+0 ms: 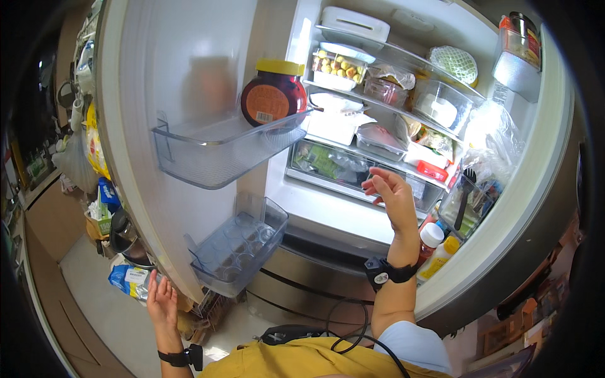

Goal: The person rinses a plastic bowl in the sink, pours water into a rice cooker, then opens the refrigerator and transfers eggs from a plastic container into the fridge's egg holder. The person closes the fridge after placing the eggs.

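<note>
An upright refrigerator stands before me with both doors swung wide. My right hand (393,196), nothing in it and its fingers apart, is raised in front of the clear crisper drawer (321,163) that holds green produce. Down at the left, my left hand (161,298) is empty beside the lower edge of the left door (142,156). That door's upper bin (208,158) carries a dark red jar with a yellow lid (274,94). Below it is a bin with round egg hollows (236,250).
Shelves hold a white container (354,23), a box of small round yellow items (338,66) and a net-covered round item (453,64). The right door holds a black fork (465,198), a white-capped bottle (431,236) and a yellow-capped bottle (442,257). A black cable (366,316) loops near my waist.
</note>
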Motion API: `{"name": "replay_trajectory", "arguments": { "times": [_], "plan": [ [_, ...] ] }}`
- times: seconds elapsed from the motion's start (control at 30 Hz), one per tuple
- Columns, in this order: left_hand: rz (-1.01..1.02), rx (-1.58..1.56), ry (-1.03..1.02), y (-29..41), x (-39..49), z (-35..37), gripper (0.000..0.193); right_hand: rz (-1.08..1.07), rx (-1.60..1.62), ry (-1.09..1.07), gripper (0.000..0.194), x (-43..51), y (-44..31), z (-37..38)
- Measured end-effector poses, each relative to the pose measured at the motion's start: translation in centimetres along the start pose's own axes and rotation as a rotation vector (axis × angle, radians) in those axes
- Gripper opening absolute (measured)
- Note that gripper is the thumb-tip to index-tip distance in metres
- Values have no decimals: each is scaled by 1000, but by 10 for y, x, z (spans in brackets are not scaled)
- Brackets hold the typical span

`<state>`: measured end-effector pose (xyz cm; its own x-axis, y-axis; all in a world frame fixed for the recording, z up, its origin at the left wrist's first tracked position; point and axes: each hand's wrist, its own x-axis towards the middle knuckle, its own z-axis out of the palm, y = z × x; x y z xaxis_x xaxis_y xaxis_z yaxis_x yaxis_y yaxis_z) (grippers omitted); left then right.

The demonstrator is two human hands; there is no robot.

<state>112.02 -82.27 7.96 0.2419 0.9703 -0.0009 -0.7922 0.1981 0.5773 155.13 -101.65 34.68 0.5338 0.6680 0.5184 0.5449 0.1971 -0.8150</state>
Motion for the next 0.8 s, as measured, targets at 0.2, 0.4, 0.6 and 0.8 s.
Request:
{"name": "replay_trajectory", "arguments": {
  "times": [0.2, 0.4, 0.6, 0.8],
  "plan": [
    [23, -8, -7, 0, 17, -2, 45, 43, -110, -15, 35, -3, 7, 5],
    [2, -58, -35, 4, 20, 0, 44, 36, -178, 12, 33, -40, -7, -4],
    [-24, -51, -109, 8, 17, 0, 47, -18, -174, 148, 31, -61, -59, -11],
    [8, 104, 45, 14, 1, 0, 48, -215, -210, -16, 36, -12, -105, -9]
  ]
}}
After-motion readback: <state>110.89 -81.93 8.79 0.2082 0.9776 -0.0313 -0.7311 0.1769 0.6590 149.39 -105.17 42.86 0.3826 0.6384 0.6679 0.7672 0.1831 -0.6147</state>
